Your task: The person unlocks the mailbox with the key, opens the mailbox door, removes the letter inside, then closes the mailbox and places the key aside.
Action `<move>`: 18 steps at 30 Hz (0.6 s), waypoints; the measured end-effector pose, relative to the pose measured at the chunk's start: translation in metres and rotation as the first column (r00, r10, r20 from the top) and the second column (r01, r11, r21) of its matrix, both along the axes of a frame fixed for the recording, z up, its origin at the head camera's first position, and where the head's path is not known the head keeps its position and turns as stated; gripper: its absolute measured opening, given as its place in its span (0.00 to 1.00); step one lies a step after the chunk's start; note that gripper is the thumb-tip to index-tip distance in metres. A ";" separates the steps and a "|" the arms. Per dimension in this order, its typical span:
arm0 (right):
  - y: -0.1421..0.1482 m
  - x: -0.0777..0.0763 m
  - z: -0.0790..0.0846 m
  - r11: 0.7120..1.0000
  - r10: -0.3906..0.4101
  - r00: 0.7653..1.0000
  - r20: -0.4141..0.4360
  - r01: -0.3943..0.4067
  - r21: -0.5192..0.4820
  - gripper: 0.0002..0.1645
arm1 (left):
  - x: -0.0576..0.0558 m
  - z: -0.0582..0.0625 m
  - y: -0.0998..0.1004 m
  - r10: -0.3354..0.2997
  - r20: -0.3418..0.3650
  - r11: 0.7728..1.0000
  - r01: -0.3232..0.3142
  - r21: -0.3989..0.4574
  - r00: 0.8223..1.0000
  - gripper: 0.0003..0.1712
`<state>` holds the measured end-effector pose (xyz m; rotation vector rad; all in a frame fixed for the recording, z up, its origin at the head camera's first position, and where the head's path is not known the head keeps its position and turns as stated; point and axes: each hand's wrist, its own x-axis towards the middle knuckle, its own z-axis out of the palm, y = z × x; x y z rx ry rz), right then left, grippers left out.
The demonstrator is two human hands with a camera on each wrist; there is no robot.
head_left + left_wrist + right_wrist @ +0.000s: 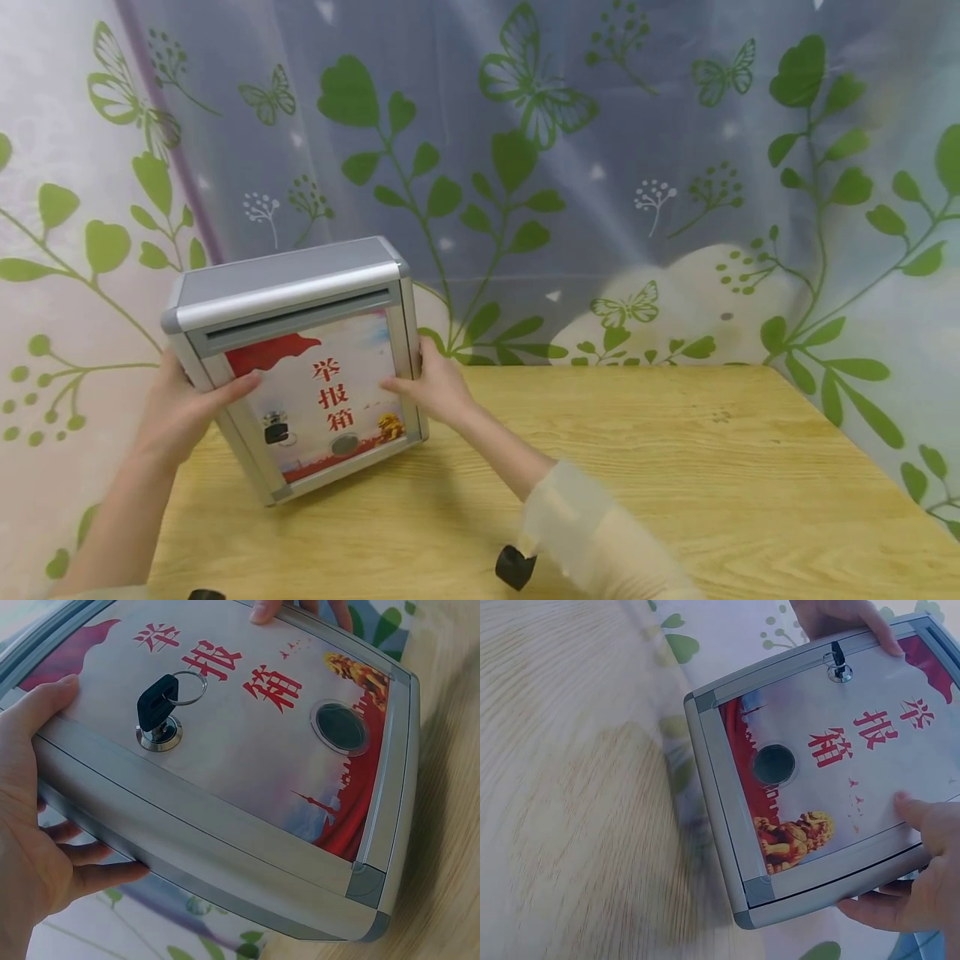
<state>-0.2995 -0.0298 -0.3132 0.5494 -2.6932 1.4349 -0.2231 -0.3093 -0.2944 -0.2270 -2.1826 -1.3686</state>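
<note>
Both hands hold a silver metal report box with a slot along its upper front and red Chinese characters on its door. It is tilted, its lower edge close over the wooden table. My left hand grips the left side, thumb on the front and fingers behind, as the left wrist view shows. My right hand grips the right side, thumb on the door's edge. A key with a ring sits in the door's lock. Lower on the door is a round window.
The wooden table stretches right and toward me. A curtain printed with green leaves and butterflies hangs behind it. Small black objects show at the lower edge, one a black piece beside the right sleeve.
</note>
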 end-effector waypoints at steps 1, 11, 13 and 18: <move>0.003 0.000 0.000 1.000 -0.004 1.000 0.006 0.004 -0.004 0.52 | 0.000 0.000 0.003 0.022 0.024 1.000 -0.021 -0.021 0.999 0.44; 0.033 0.005 0.002 0.999 -0.021 1.000 0.016 0.022 -0.032 0.44 | -0.006 0.002 0.027 0.044 0.149 0.998 -0.039 -0.040 0.988 0.47; 0.038 0.005 0.004 0.999 -0.026 1.000 0.006 0.026 -0.039 0.43 | -0.008 0.003 0.030 0.036 0.145 0.999 -0.031 -0.037 0.989 0.48; 0.047 0.006 0.008 0.998 -0.058 0.998 0.008 0.058 -0.032 0.44 | -0.015 0.005 0.044 -0.044 0.052 0.999 0.043 0.011 0.998 0.45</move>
